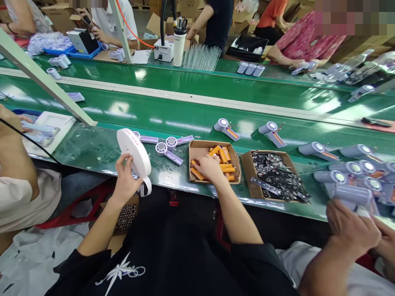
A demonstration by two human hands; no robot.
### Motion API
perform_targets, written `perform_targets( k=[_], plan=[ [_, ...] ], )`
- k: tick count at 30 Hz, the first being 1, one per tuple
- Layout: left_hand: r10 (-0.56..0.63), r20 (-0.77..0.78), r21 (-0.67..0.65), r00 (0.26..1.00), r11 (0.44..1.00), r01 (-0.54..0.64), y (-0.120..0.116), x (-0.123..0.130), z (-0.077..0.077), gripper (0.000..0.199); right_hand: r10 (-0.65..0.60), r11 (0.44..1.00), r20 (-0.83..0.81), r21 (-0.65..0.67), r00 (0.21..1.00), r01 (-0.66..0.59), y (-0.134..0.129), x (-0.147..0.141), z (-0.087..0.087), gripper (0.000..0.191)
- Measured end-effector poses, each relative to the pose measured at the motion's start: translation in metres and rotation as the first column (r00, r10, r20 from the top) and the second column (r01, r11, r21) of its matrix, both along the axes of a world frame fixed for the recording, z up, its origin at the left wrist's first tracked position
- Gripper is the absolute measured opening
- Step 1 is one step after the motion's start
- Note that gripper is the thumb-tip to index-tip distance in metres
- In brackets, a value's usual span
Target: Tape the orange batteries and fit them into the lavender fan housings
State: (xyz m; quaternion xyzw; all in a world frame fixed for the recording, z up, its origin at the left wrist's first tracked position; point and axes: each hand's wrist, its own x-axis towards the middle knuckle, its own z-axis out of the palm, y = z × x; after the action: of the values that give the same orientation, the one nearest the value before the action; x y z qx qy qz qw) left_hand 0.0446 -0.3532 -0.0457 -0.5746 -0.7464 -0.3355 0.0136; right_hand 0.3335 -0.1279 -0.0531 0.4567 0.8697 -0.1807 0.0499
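Note:
My left hand point(126, 181) holds a large white tape roll point(134, 152) upright above the bench's front edge, its fingers at the roll's core and a loose tape end hanging below. My right hand point(208, 166) reaches into a cardboard box point(193, 144) of orange battery cells point(226, 167); its fingertips are down among the cells, and whether they grip one is hidden. Between the roll and the box lie several purple fan housings point(174, 158) with round grilles. A second box point(251, 181) beside it holds a heap of dark circuit strips point(274, 174).
More fan units point(230, 129) lie along the green conveyor point(185, 105). At right, a co-worker's hands point(352, 224) hold a fan body near a pile of others. A slanted metal post point(46, 78) and another person's arm point(17, 152) are at left.

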Motion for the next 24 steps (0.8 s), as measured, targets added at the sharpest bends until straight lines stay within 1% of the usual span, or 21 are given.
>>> perform_targets(
  k=[1,2,3,4,5,6,7,8,9,10,12,14,15,16,17,19,21,22,24],
  plan=[
    [-0.022,-0.009,-0.019,1.000,1.000,0.022,0.002,0.005,-0.002,0.097,-0.033,0.998,-0.117,-0.052,0.993,0.027,0.002,0.002,-0.003,0.021],
    [-0.047,-0.015,-0.022,0.999,0.999,0.047,0.004,0.008,-0.004,0.095,-0.091,0.991,-0.280,-0.118,0.956,0.060,0.002,0.004,-0.005,0.024],
    [-0.071,-0.021,-0.016,0.997,0.997,0.071,0.005,0.011,-0.006,0.093,-0.169,0.976,-0.466,-0.199,0.869,0.083,0.002,0.007,-0.006,0.029],
    [-0.088,-0.031,-0.009,0.996,0.996,0.088,0.006,0.013,-0.007,0.091,-0.261,0.951,-0.631,-0.298,0.731,0.083,0.001,0.010,-0.005,0.036],
    [-0.103,-0.042,0.000,0.994,0.995,0.104,0.006,0.014,-0.008,0.089,-0.354,0.915,-0.745,-0.400,0.566,0.046,-0.002,0.014,-0.004,0.041],
    [-0.118,-0.053,0.008,0.992,0.993,0.119,0.007,0.015,-0.008,0.088,-0.442,0.870,-0.798,-0.493,0.409,-0.022,-0.007,0.016,-0.001,0.044],
    [-0.131,-0.067,0.014,0.989,0.991,0.132,0.007,0.015,-0.009,0.087,-0.523,0.814,-0.803,-0.570,0.285,-0.110,-0.013,0.017,0.003,0.045],
    [-0.141,-0.083,0.018,0.986,0.990,0.143,0.008,0.015,-0.009,0.087,-0.595,0.753,-0.779,-0.627,0.200,-0.202,-0.020,0.018,0.008,0.044],
    [-0.150,-0.100,0.020,0.984,0.988,0.153,0.008,0.016,-0.010,0.086,-0.651,0.694,-0.744,-0.663,0.149,-0.280,-0.028,0.018,0.013,0.042],
    [-0.159,-0.117,0.020,0.980,0.986,0.163,0.009,0.018,-0.010,0.085,-0.692,0.646,-0.712,-0.685,0.119,-0.337,-0.036,0.016,0.018,0.042],
    [-0.190,-0.158,0.011,0.969,0.981,0.194,0.010,0.022,-0.010,0.083,-0.741,0.587,-0.666,-0.704,0.085,-0.400,-0.052,0.012,0.027,0.042],
    [-0.226,-0.200,-0.011,0.953,0.973,0.229,0.011,0.027,-0.010,0.080,-0.761,0.563,-0.645,-0.711,0.073,-0.422,-0.064,0.008,0.036,0.042],
    [-0.241,-0.221,-0.022,0.945,0.970,0.242,0.011,0.030,-0.009,0.080,-0.758,0.564,-0.648,-0.708,0.075,-0.424,-0.069,0.006,0.039,0.043],
    [-0.251,-0.241,-0.033,0.937,0.968,0.250,0.011,0.032,-0.009,0.080,-0.743,0.581,-0.664,-0.699,0.079,-0.416,-0.073,0.004,0.041,0.046],
    [-0.257,-0.262,-0.043,0.930,0.966,0.255,0.012,0.033,-0.008,0.079,-0.717,0.614,-0.692,-0.683,0.083,-0.395,-0.077,0.002,0.043,0.047],
    [-0.265,-0.301,-0.063,0.916,0.964,0.258,0.011,0.035,-0.008,0.077,-0.636,0.710,-0.766,-0.629,0.094,-0.316,-0.083,-0.001,0.043,0.046],
    [-0.255,-0.334,-0.086,0.907,0.967,0.240,0.011,0.036,-0.007,0.072,-0.550,0.801,-0.829,-0.559,0.106,-0.216,-0.087,-0.004,0.040,0.038],
    [-0.245,-0.347,-0.095,0.905,0.969,0.226,0.011,0.036,-0.007,0.068,-0.518,0.830,-0.848,-0.529,0.112,-0.177,-0.090,-0.006,0.038,0.035],
    [-0.220,-0.370,-0.105,0.902,0.975,0.195,0.010,0.038,-0.006,0.063,-0.473,0.862,-0.871,-0.489,0.130,-0.133,-0.093,-0.009,0.031,0.031]
  ],
)
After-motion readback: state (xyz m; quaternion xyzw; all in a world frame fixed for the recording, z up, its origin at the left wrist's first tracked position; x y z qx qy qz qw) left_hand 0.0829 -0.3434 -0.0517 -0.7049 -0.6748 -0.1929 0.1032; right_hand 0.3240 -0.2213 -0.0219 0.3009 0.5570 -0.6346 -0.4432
